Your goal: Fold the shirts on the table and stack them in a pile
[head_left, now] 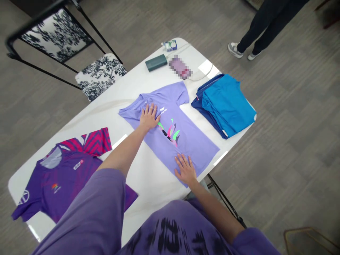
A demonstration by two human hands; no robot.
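Note:
A light purple T-shirt with a colourful print lies spread on the white table, its collar toward the left. My left hand rests flat on it near the collar, fingers spread. Near the hem, my right hand presses flat on the fabric, fingers also apart. Neither hand holds anything. The sleeve on the near side does not show; it may be folded under. To the left lies a dark purple and pink T-shirt, partly hidden behind my left arm.
A stack of folded blue clothes sits at the table's right end. Toward the back are a dark green box-shaped case, a blurred-out phone-like object with a cable, and a small carton. Beyond stand a patterned chair and a person.

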